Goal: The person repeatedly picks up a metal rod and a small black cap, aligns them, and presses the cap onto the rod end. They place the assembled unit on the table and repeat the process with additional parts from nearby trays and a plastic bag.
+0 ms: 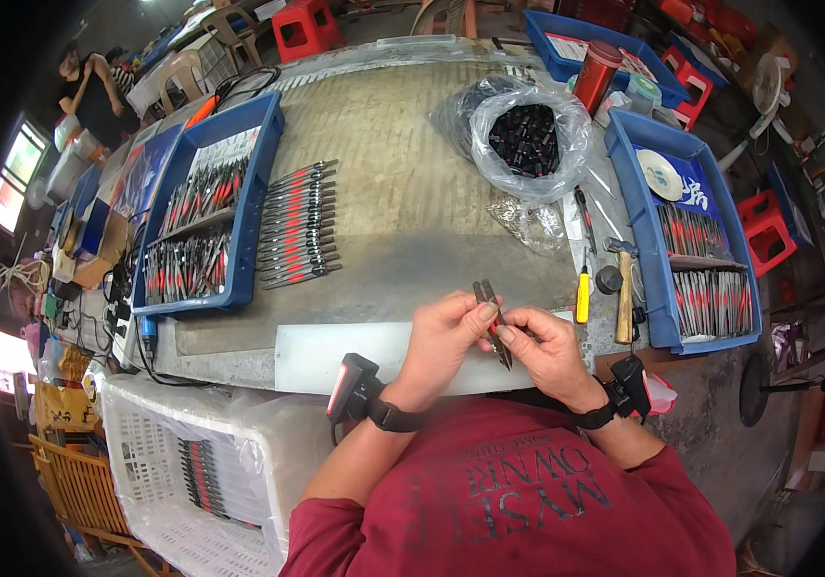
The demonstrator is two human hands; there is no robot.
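Note:
My left hand and my right hand meet over the near edge of the grey workbench. Together they hold a small pair of pliers with dark metal jaws pointing away from me and red-and-black handles between my fingers. The left fingers pinch the jaw end; the right fingers grip the handle end. Both wrists carry black strapped devices. A row of finished pliers lies on the bench to the left.
A blue tray of pliers stands at left, another blue tray at right. A clear bag of dark parts, a hammer, a yellow screwdriver and a red can lie nearby. A white crate sits lower left. A person sits far left.

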